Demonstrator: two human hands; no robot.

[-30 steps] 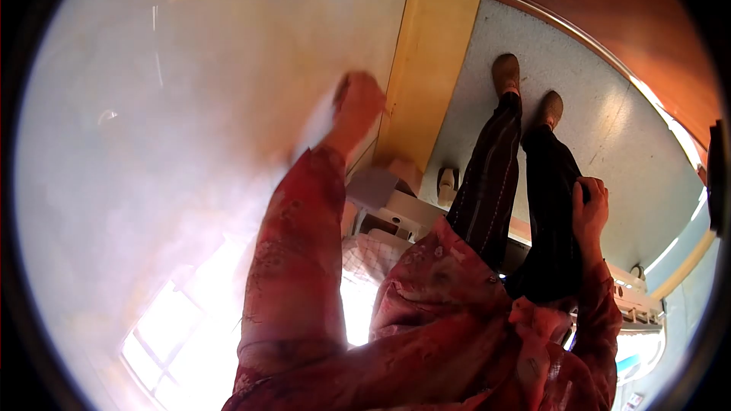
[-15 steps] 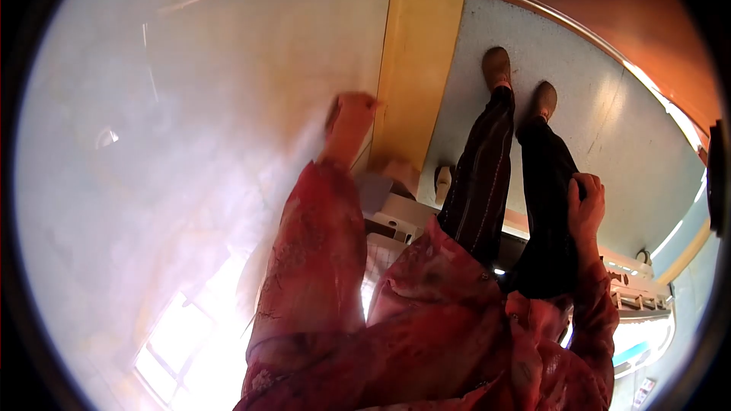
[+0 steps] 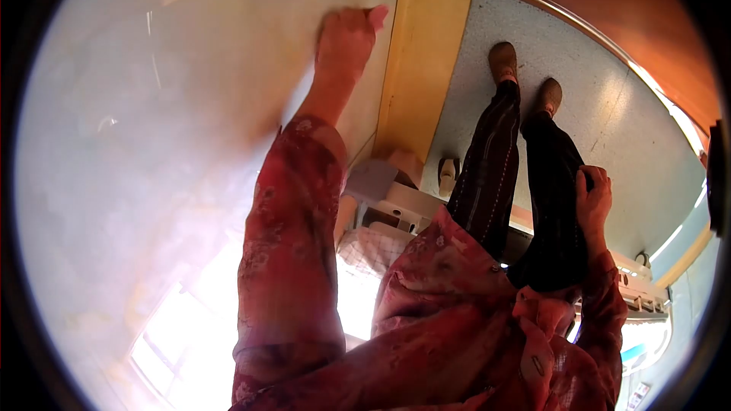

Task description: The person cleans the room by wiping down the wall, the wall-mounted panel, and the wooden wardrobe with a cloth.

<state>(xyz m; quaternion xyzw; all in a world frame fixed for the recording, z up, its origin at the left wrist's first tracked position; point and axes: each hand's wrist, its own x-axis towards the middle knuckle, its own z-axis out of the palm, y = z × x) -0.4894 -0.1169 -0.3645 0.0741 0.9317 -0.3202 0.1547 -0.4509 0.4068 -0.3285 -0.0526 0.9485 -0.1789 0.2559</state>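
Observation:
My left hand [image 3: 346,47] is stretched forward over a broad, glossy pale surface [image 3: 190,91], close to its border with a yellow wooden strip [image 3: 422,53]. Its fingers are curled in. A small pink bit [image 3: 378,17] shows at the edge of this hand; whether it is a fold of cloth or something else, I cannot make out. Low at my right side hangs my right hand [image 3: 595,204], against the dark trouser leg [image 3: 550,198]. Its fingers are loosely bent, with no object visible in them.
Brown shoes [image 3: 503,62] stand on the grey speckled floor [image 3: 579,106]. A reddish-brown panel [image 3: 617,7] curves along the upper right. Near my legs are a grey box-like shape [image 3: 371,180] and a white frame [image 3: 411,202]. Bright window light reflects off the pale surface.
My left hand has moved forward over the pale surface, and the pink bit now shows plainly. My right hand stays by the leg, nearly unmoved. The view has shifted slightly.

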